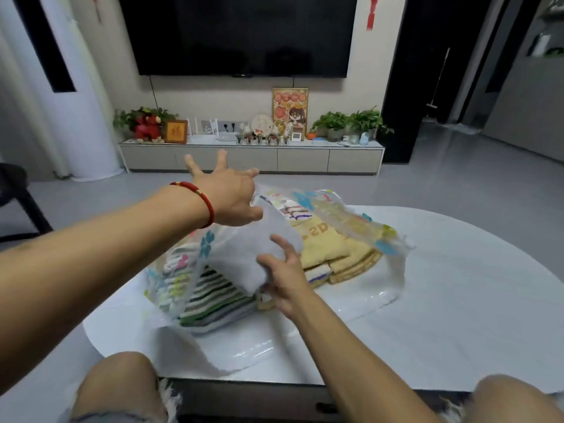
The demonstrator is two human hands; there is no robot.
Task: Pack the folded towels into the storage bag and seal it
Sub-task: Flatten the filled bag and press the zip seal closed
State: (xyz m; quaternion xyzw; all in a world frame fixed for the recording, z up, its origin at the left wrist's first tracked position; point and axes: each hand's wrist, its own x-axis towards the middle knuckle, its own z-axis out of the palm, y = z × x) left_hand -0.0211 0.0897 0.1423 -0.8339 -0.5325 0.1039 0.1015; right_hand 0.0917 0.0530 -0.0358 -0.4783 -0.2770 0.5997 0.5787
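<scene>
A clear storage bag [360, 222] with coloured prints lies open on the white table [473, 300]. Inside it are a green-and-white striped folded towel [216, 299], a yellow folded towel [328, 244] and small striped towels [294, 210] at the back. My left hand [227, 192] is raised at the bag's upper edge and holds the top flap up, with the outer fingers spread. My right hand [285, 277] grips a pale grey folded towel [259, 248], which sits tilted in the bag's mouth above the striped towel.
The bag's lower flap [256, 346] spreads flat over the near table edge towards my knees [122, 383]. Beyond the table are grey floor, a low TV cabinet [253, 158] with plants and ornaments, and a dark chair [15, 193] at the left.
</scene>
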